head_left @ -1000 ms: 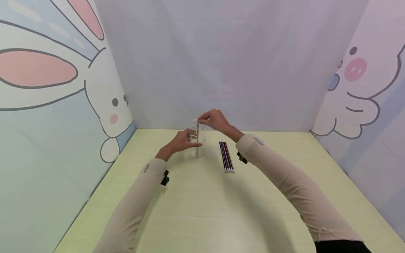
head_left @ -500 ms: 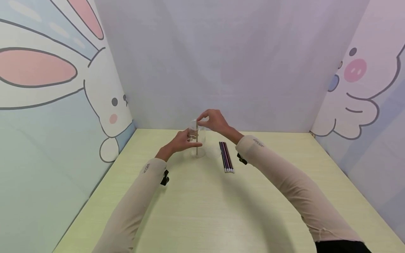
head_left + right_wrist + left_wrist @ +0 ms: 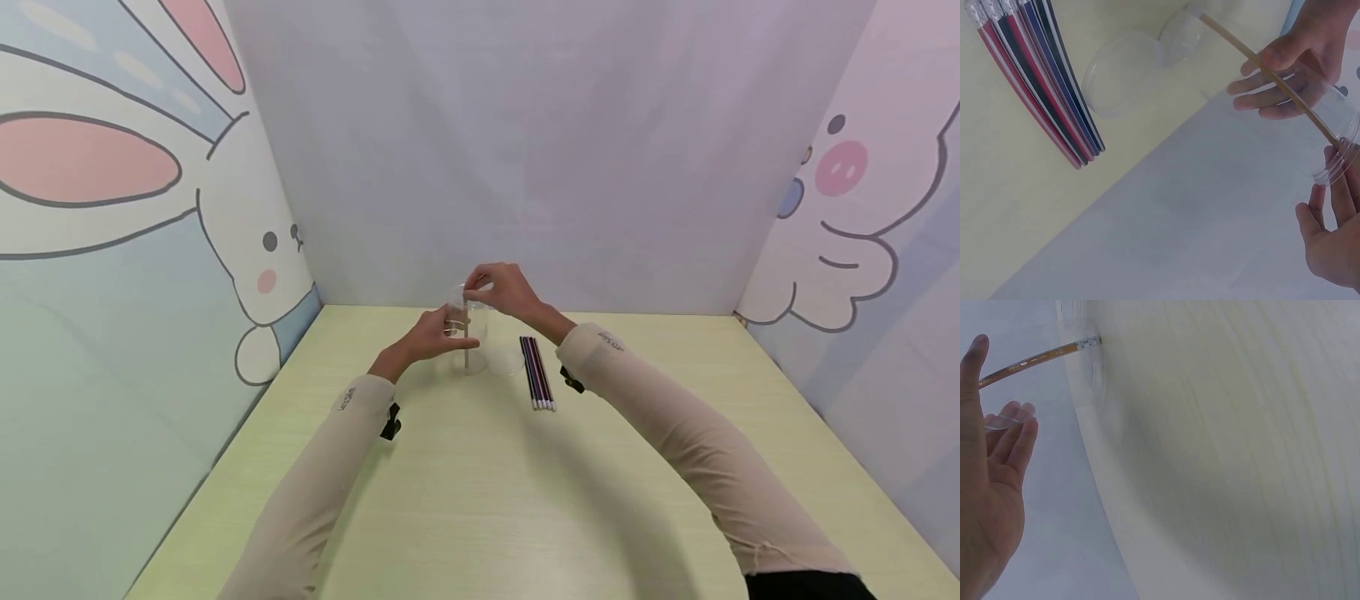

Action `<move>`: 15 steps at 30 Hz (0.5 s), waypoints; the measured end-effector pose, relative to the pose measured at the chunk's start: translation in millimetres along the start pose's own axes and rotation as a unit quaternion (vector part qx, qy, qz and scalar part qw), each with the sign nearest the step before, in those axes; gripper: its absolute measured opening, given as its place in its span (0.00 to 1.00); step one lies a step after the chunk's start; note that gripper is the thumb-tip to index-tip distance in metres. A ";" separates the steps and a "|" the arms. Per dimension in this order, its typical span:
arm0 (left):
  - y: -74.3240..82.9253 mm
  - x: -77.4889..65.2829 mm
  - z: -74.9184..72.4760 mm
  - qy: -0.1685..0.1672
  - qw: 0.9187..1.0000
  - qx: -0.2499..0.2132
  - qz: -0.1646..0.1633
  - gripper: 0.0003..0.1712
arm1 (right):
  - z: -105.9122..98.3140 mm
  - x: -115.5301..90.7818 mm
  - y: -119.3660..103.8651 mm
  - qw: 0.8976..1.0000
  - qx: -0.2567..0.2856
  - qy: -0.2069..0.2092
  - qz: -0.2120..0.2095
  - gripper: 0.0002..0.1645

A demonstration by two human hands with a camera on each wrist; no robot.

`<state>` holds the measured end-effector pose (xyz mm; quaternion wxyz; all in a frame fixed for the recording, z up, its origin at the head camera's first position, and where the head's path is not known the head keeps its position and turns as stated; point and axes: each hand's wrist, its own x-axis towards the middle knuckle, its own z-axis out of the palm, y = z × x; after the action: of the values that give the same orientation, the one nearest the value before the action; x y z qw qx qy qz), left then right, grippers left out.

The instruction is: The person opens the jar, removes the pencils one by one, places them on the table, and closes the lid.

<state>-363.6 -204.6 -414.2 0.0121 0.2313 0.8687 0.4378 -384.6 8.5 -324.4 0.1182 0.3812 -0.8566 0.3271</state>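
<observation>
A tall clear plastic jar [image 3: 478, 323] stands upright near the back of the table, one gold-brown pencil [image 3: 466, 357] upright inside it. My left hand [image 3: 427, 336] holds the jar from the left, thumb across the front and fingers behind. At the rim, my right hand [image 3: 506, 290] pinches the pencil's upper end between thumb and fingers. In the left wrist view the lower end of that pencil [image 3: 1035, 360], with its metal band, reaches the jar's base. The right wrist view has the pencil [image 3: 1297, 100] slanting across the left hand, its top among the right fingertips.
Several striped pencils [image 3: 537, 373] lie side by side right of the jar, eraser ends toward me. Between them and the jar lies a clear round lid [image 3: 1124, 74]. Behind the pale table [image 3: 450, 500] rises a grey backdrop [image 3: 525, 150]; cartoon-printed panels flank both sides.
My right hand has sunk slightly and shifted a little left with the pencil's top. The left hand and jar stay in place. More of the round lid shows now.
</observation>
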 end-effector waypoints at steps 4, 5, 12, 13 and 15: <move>1.6 0.0 0.1 -0.001 1.000 0.007 0.002 0.38 | 0.5 0.2 1.8 1.000 -0.003 0.002 -0.005 0.09; 1.9 -0.1 0.2 -0.001 1.000 0.008 0.003 0.38 | 0.4 0.0 2.0 1.000 -0.005 0.002 -0.009 0.10; 0.8 0.3 1.2 0.003 1.000 0.007 0.003 0.39 | -5.0 0.2 -1.0 0.999 -0.015 0.023 -0.029 0.11; 0.5 0.7 1.2 0.004 1.000 0.007 0.003 0.40 | -6.5 0.7 -1.9 0.999 -0.015 0.026 -0.028 0.11; -0.3 1.5 1.2 0.004 1.000 0.010 0.003 0.41 | -9.3 2.4 -3.3 0.999 -0.018 0.033 -0.029 0.11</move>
<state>-364.8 -203.2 -415.0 0.0049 0.2320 0.8725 0.4299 -384.2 11.5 -314.8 0.1629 0.3928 -0.8466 0.3200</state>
